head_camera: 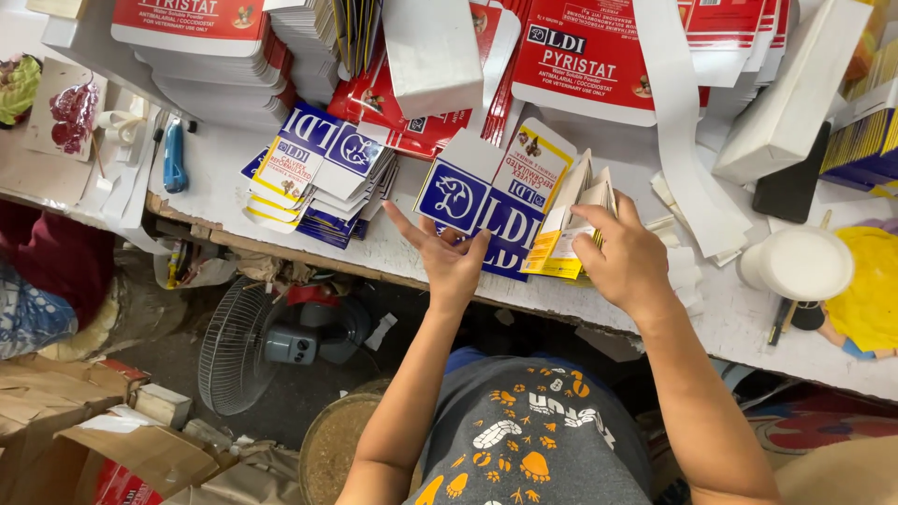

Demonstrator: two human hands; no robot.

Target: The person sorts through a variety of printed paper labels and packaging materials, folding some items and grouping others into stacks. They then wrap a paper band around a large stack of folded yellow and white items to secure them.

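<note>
My left hand [447, 257] lies with fingers spread on a flat, unfolded blue, white and yellow carton [486, 201] at the near edge of the white worktable [739, 318]. My right hand [625, 254] grips a bundle of the same flat cartons [572, 220], stood on edge and fanned, just right of the flat one. A loose pile of the same blue-and-white flat cartons [318, 173] lies to the left of my left hand.
Stacks of red-and-white flat cartons [201, 51] line the back of the table. White paper strips [678, 140], a white block [790, 93], a round white container [800, 264] and a blue cutter [174, 159] lie around. A floor fan [271, 341] stands below the table.
</note>
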